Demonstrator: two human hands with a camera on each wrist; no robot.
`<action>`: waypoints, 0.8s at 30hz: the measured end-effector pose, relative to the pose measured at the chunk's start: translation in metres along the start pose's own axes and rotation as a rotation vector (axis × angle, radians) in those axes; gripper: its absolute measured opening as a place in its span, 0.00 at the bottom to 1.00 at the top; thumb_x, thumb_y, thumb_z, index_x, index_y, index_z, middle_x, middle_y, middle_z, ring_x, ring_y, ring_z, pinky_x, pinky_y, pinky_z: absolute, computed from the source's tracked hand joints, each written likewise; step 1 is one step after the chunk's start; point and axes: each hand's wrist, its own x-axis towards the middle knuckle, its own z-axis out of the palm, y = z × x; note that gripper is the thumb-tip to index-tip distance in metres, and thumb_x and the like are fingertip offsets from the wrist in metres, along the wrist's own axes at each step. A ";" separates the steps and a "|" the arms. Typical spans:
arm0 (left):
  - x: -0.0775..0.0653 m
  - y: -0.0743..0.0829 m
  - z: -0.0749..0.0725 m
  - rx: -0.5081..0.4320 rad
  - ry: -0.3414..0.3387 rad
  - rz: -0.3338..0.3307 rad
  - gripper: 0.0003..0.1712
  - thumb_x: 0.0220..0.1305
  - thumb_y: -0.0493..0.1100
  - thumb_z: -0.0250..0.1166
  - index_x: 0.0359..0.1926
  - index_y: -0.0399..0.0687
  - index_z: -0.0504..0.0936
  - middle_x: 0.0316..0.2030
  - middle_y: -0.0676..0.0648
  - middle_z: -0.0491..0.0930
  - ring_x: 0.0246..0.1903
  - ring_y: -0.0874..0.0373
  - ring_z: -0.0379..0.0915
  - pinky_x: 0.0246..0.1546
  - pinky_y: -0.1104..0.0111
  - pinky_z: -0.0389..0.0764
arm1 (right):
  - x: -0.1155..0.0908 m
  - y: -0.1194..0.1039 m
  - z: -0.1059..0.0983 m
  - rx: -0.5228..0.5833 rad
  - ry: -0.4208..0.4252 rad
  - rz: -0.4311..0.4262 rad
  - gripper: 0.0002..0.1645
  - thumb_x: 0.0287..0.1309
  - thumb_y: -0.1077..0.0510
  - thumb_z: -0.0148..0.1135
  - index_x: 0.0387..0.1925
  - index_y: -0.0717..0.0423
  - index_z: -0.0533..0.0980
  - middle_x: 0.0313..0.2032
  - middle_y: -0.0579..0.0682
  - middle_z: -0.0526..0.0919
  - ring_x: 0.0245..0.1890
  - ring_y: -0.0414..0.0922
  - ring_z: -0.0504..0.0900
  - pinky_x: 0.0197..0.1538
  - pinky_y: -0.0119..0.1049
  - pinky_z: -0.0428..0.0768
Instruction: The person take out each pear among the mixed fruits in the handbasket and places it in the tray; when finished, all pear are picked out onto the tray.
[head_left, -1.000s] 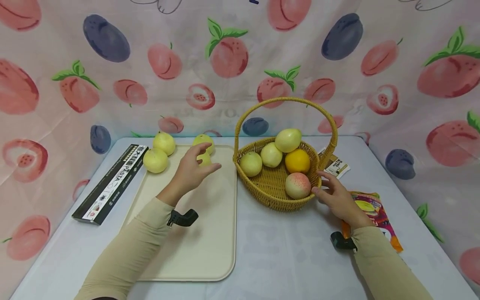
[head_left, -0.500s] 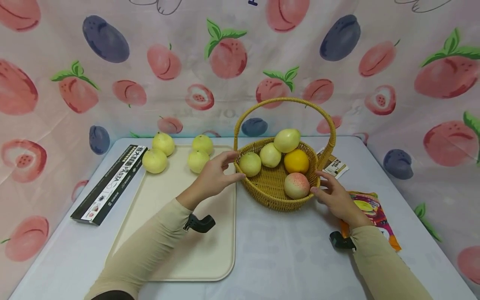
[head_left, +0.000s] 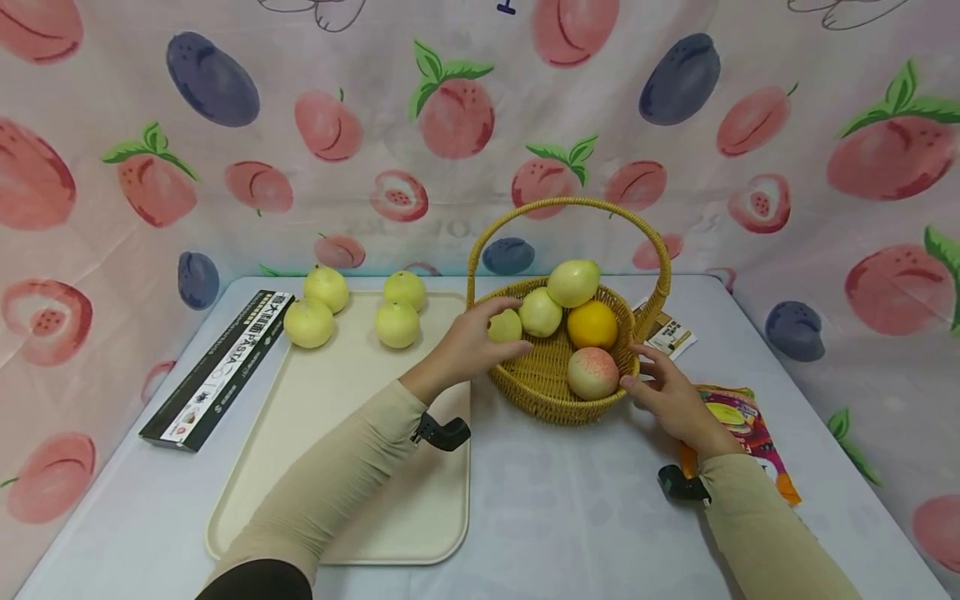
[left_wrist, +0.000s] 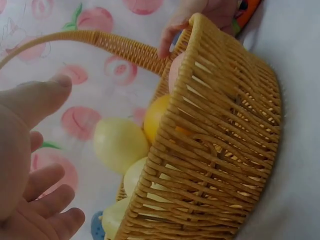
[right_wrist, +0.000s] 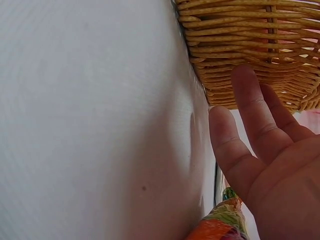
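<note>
A wicker basket (head_left: 551,410) with a tall hoop handle stands on the table. Inside lie an orange (head_left: 592,324), a pink-tipped peach (head_left: 593,373), a pale oval yellow fruit (head_left: 573,283) and round yellow-green fruits (head_left: 541,312). My left hand (head_left: 474,343) is over the basket's left side, thumb and fingers spread apart, partly covering one round fruit (head_left: 505,326). Nothing is in its grasp; the left wrist view shows its palm (left_wrist: 15,150) beside the basket. On the opposite side my right hand (head_left: 671,398) touches the rim near the handle's base, with straight fingers (right_wrist: 252,107) against the wicker outside.
Left of the basket lies a cream tray (head_left: 375,467). Several yellow-green fruits (head_left: 397,324) sit at its far end. A black pasta box (head_left: 217,371) flanks the tray. Right of the basket are a colourful packet (head_left: 738,417) and a small card-like packet (head_left: 670,335).
My left hand has moved right, from above the tray's fruits to the left side of the basket. My right hand stays at the basket's right rim.
</note>
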 end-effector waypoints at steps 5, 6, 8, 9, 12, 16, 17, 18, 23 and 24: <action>0.011 -0.006 0.008 -0.007 0.038 -0.012 0.37 0.62 0.49 0.73 0.68 0.43 0.71 0.66 0.45 0.71 0.67 0.48 0.64 0.64 0.55 0.69 | -0.001 0.001 0.000 -0.002 0.002 -0.007 0.41 0.74 0.46 0.55 0.78 0.54 0.50 0.68 0.75 0.58 0.60 0.70 0.71 0.55 0.60 0.77; 0.012 -0.007 0.009 -0.007 0.049 -0.015 0.37 0.62 0.49 0.73 0.68 0.42 0.71 0.66 0.45 0.71 0.67 0.48 0.64 0.64 0.55 0.68 | -0.001 0.001 0.000 -0.001 0.003 -0.008 0.41 0.74 0.46 0.55 0.78 0.54 0.50 0.68 0.75 0.59 0.60 0.70 0.71 0.55 0.60 0.77; 0.014 -0.009 0.011 -0.008 0.072 -0.021 0.37 0.62 0.49 0.73 0.68 0.41 0.71 0.66 0.44 0.71 0.67 0.49 0.63 0.65 0.56 0.67 | -0.001 0.002 0.000 -0.002 0.004 -0.010 0.41 0.74 0.46 0.55 0.78 0.54 0.50 0.68 0.75 0.59 0.59 0.70 0.72 0.55 0.59 0.78; 0.016 -0.011 0.012 -0.010 0.083 -0.023 0.37 0.62 0.49 0.73 0.68 0.40 0.71 0.66 0.44 0.71 0.67 0.48 0.63 0.65 0.56 0.67 | -0.001 0.002 0.000 -0.002 0.005 -0.012 0.41 0.74 0.47 0.55 0.78 0.54 0.50 0.68 0.75 0.59 0.59 0.70 0.72 0.55 0.59 0.78; 0.019 -0.015 0.016 -0.004 0.104 -0.035 0.37 0.62 0.48 0.73 0.68 0.40 0.71 0.66 0.43 0.70 0.68 0.49 0.62 0.66 0.56 0.66 | -0.001 0.002 0.000 0.007 0.003 -0.017 0.41 0.74 0.47 0.55 0.78 0.54 0.50 0.68 0.75 0.59 0.59 0.70 0.72 0.54 0.58 0.78; 0.022 -0.022 0.020 0.017 0.105 -0.054 0.37 0.62 0.47 0.74 0.68 0.40 0.71 0.66 0.44 0.71 0.68 0.49 0.62 0.66 0.58 0.66 | -0.001 0.002 0.001 0.020 -0.005 -0.016 0.41 0.74 0.47 0.55 0.78 0.54 0.49 0.68 0.75 0.58 0.60 0.70 0.71 0.55 0.59 0.78; 0.023 -0.023 0.020 0.021 0.105 -0.056 0.37 0.62 0.47 0.74 0.68 0.40 0.71 0.66 0.44 0.71 0.68 0.49 0.62 0.66 0.58 0.65 | -0.001 0.002 0.001 0.020 -0.006 -0.015 0.41 0.74 0.47 0.55 0.78 0.54 0.49 0.68 0.75 0.58 0.60 0.70 0.71 0.55 0.59 0.78; 0.023 -0.023 0.021 0.025 0.104 -0.055 0.37 0.62 0.46 0.74 0.68 0.40 0.71 0.66 0.43 0.71 0.68 0.49 0.63 0.66 0.58 0.65 | -0.001 0.002 0.001 0.021 -0.005 -0.016 0.41 0.74 0.47 0.55 0.78 0.54 0.49 0.68 0.75 0.58 0.60 0.70 0.71 0.55 0.59 0.78; 0.029 -0.025 0.021 0.053 0.108 -0.052 0.37 0.61 0.46 0.74 0.68 0.39 0.71 0.65 0.42 0.72 0.67 0.48 0.63 0.66 0.57 0.65 | 0.000 0.002 0.000 0.017 -0.004 -0.022 0.41 0.74 0.47 0.55 0.78 0.54 0.49 0.68 0.75 0.58 0.59 0.70 0.72 0.54 0.59 0.78; 0.030 -0.025 0.021 0.058 0.108 -0.057 0.37 0.61 0.46 0.74 0.68 0.39 0.71 0.65 0.42 0.72 0.67 0.48 0.63 0.66 0.57 0.66 | 0.000 0.002 0.000 0.018 -0.004 -0.022 0.41 0.74 0.47 0.55 0.78 0.54 0.49 0.68 0.75 0.58 0.60 0.70 0.72 0.54 0.59 0.78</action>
